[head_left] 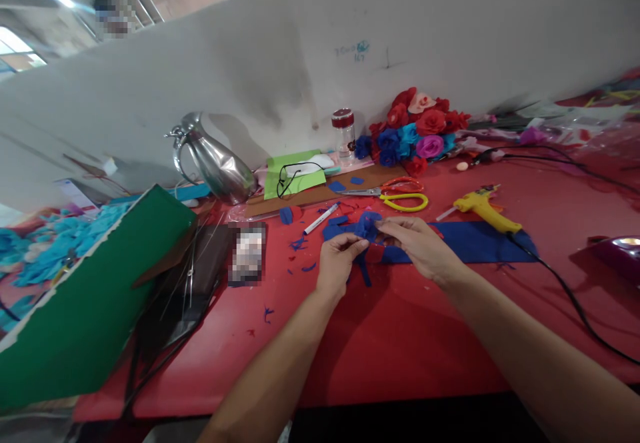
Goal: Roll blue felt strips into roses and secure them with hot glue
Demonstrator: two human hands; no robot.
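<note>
Both my hands meet above the red table (400,336), pinching a small blue felt flower piece (367,227). My left hand (337,263) grips its lower part, where a blue strip hangs down. My right hand (420,246) closes its fingers on the piece's right side. A flat blue felt sheet (475,240) lies just behind my right hand. Blue scraps (300,243) are scattered to the left of my hands.
A yellow glue gun (483,206) with a black cord lies on the blue sheet. Yellow and orange scissors (403,193), a white marker (321,218), a metal jug (215,160), a jar (343,133) and finished felt flowers (417,130) stand behind. A green board (85,303) leans at left.
</note>
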